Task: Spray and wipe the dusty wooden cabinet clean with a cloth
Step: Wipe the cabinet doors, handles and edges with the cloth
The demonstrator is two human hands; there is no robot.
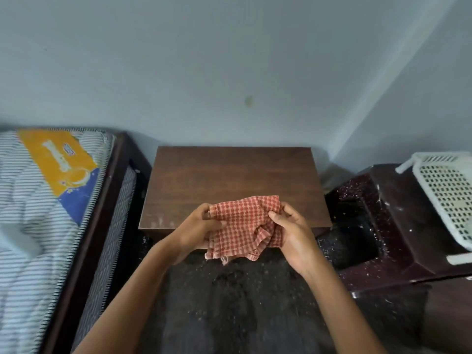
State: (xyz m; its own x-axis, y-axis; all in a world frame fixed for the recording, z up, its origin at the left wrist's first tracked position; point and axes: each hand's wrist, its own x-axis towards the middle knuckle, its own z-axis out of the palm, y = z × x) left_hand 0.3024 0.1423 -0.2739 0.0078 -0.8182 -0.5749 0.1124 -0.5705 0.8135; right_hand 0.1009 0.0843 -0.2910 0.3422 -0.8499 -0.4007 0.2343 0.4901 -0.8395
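Note:
A low brown wooden cabinet stands against the pale blue wall, its flat top facing me with light dust marks near the front left edge. Over its front edge I hold a crumpled red-and-white checked cloth with both hands. My left hand pinches the cloth's left edge. My right hand grips its right side, fingers curled into the folds. The lower part of the cloth hangs loose below my hands. No spray bottle is in view.
A bed with a striped mattress and dark frame lies to the left, an orange and blue label on it. A dark speckled stand with a white perforated plastic basket sits to the right. Dark speckled floor lies below.

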